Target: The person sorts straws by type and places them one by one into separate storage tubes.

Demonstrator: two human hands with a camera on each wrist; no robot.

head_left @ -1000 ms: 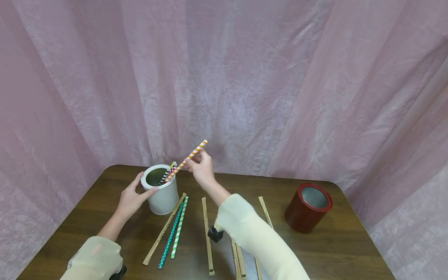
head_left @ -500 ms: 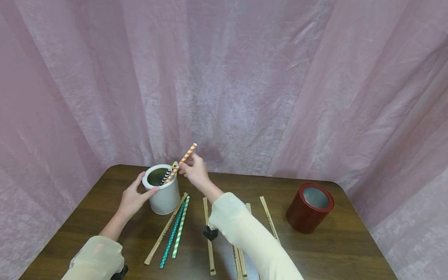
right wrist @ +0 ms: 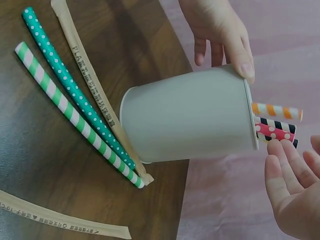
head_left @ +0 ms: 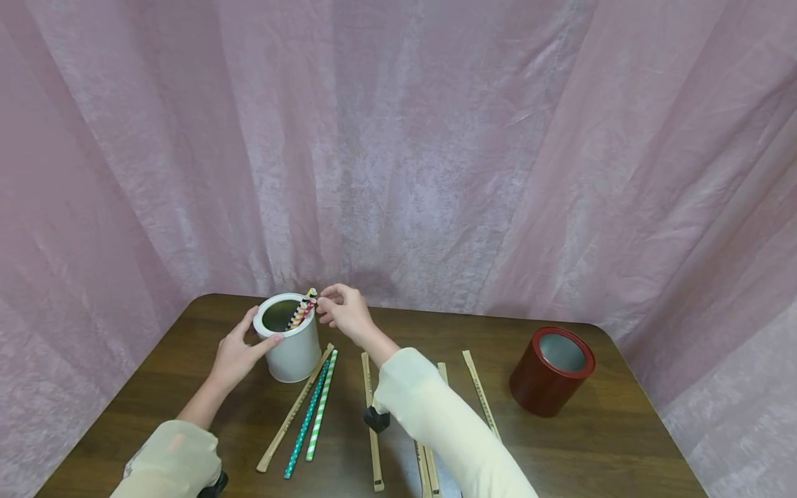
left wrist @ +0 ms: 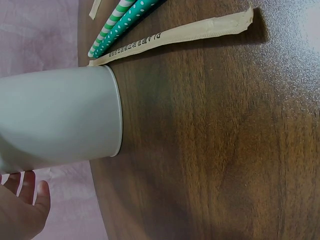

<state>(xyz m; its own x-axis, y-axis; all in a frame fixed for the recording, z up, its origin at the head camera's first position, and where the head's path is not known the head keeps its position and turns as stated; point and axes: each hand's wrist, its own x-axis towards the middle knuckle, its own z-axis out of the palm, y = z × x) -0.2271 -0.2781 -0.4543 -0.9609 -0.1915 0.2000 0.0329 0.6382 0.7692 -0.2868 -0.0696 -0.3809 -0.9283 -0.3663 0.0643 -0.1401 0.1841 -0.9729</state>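
A white can point(head_left: 292, 356) stands at the table's left, its upper rim gripped by my left hand point(head_left: 235, 353), thumb on the near side. Several paper straws lean inside against the right of the rim. Their tips stick out in the right wrist view: an orange-striped straw point(right wrist: 276, 110), black-and-white striped ones and a pink dotted straw point(right wrist: 274, 132). Beside these tips is my right hand point(head_left: 344, 309), fingers loosely bent with nothing between them, fingertips right at the pink straw. In the left wrist view, the can's wall point(left wrist: 60, 117) hides most of the left hand.
Right of the can lie a paper-wrapped straw point(head_left: 292, 413), a teal dotted straw point(head_left: 306, 420) and a green-striped straw point(head_left: 322, 404). More wrapped straws point(head_left: 373, 443) lie mid-table, partly under the right sleeve. A dark red can point(head_left: 548, 373) stands at the right. A pink curtain point(head_left: 398, 152) hangs behind.
The orange-striped straw, held by my right hand, went down into the white can and was let go. That hand moved slightly left, and its fingers loosened. My left hand kept its grip.
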